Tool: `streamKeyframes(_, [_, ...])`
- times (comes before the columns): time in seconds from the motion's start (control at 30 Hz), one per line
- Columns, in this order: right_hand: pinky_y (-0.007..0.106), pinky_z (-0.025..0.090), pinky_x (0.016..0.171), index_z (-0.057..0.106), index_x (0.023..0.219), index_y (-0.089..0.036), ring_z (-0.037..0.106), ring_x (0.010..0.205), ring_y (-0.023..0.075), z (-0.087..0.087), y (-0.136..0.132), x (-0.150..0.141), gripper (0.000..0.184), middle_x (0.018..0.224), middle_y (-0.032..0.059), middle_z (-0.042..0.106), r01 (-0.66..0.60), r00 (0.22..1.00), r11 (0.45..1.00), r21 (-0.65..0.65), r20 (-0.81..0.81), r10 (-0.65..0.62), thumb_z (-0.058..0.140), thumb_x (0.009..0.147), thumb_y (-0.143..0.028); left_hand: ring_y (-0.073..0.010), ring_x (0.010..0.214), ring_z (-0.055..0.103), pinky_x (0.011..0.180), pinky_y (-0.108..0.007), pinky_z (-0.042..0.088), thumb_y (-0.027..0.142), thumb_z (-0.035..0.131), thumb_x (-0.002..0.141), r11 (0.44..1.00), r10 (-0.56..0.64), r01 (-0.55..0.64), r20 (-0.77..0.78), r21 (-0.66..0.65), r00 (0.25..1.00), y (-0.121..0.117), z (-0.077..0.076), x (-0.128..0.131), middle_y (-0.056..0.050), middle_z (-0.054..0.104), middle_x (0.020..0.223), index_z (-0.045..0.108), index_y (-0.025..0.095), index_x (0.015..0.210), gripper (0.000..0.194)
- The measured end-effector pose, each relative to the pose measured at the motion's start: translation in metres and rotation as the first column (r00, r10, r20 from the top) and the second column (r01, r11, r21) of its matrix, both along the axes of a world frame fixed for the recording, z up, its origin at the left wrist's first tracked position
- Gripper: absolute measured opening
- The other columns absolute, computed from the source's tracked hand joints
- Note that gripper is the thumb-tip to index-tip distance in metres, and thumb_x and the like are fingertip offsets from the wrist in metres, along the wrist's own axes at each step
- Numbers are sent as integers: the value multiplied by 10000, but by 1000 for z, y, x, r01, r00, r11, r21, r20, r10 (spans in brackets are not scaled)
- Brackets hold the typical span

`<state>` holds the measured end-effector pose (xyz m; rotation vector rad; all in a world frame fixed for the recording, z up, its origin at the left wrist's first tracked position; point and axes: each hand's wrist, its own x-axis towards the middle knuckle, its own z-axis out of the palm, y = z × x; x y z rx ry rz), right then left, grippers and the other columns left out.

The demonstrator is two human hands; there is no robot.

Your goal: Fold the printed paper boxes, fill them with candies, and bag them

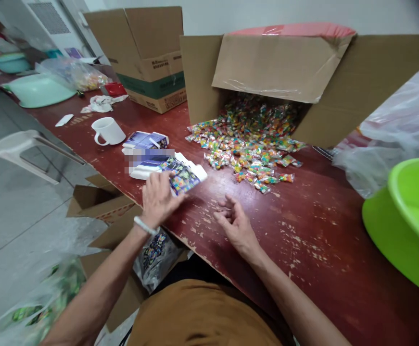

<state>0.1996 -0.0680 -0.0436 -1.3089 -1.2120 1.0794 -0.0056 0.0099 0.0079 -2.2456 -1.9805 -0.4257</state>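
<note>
Blue printed cardboard sleeves (pixel 182 177) are kept steady under the flat, open grip of the left hand (pixel 158 199); the right hand (pixel 235 225) is left half-open, holding nothing.

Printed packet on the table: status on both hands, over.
Left hand on printed card packet. Right hand empty, fingers curled, over scarred red-brown tabletop. Small colourful sachets heaped ahead, spilling from cardboard box.

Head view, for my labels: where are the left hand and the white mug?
Left hand (pixel 158 201), head view, on the back of the hand.
White mug (pixel 108 130), head view, on its body.
</note>
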Motion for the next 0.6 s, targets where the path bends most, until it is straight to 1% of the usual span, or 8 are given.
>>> streamKeyframes(0.07, [325,530,764,526,1271,-217,651,861,180,10,3,-1,532,1136,78,676,2,968,998,-62,-249,-17,677,808,-433,-360,1054,532,869,-462,429,521,700,740,993,-110,113,74,-45,991,-35,-1,14,-166,578,1107,571,155,1156,569])
streamKeyframes(0.13, [310,521,792,604,1141,-196,649,875,181,18,4,2,407,1065,65,705,12,953,998,-59,-301,-29,676,806,-415,-339,1055,556,888,-462,435,495,744,703,965,-137,200,324,-170,936,-61,-2,23,-146,606,1120,553,175,1148,581])
streamKeyframes(0.2, [303,513,796,642,1015,-184,644,840,178,23,2,6,296,973,51,722,13,962,999,-44,-272,-24,679,798,-383,-288,997,610,845,-409,473,477,775,678,864,-9,344,671,-369,742,-74,-1,24,-112,645,1110,524,202,1162,611])
streamKeyframes(0.3, [297,514,782,645,980,-195,644,803,169,31,-5,10,229,905,30,715,-101,958,995,-26,-271,90,669,811,-348,-235,886,669,770,-340,502,526,745,719,531,325,708,883,-466,337,-75,6,20,-106,700,1061,547,198,1175,595])
streamKeyframes(0.37, [289,517,782,650,996,-212,648,814,165,36,-11,8,193,910,21,706,-200,943,980,-1,-273,192,647,837,-323,-255,853,689,771,-352,510,596,754,684,309,459,870,862,-384,217,-75,11,19,-143,723,997,619,153,1116,632])
streamKeyframes(0.43, [279,526,760,646,1056,-230,651,821,161,41,-17,5,212,932,20,697,-268,919,963,17,-296,261,615,863,-314,-280,817,702,761,-364,521,625,784,628,161,526,939,832,-305,180,-78,14,23,-169,734,921,680,119,1002,638])
streamKeyframes(0.5, [278,537,749,613,1163,-242,652,846,163,44,-21,2,306,979,31,687,-290,899,956,32,-333,284,607,867,-318,-277,757,711,722,-361,535,609,813,594,139,583,955,801,-261,134,-85,14,28,-152,734,864,700,122,938,606])
streamKeyframes(0.6, [298,548,797,512,1324,-252,649,920,172,47,-28,2,504,1051,50,671,-305,892,951,49,-335,303,652,845,-318,-263,725,717,698,-352,550,545,864,553,209,624,945,779,-251,69,-93,13,33,-120,732,860,700,145,962,595])
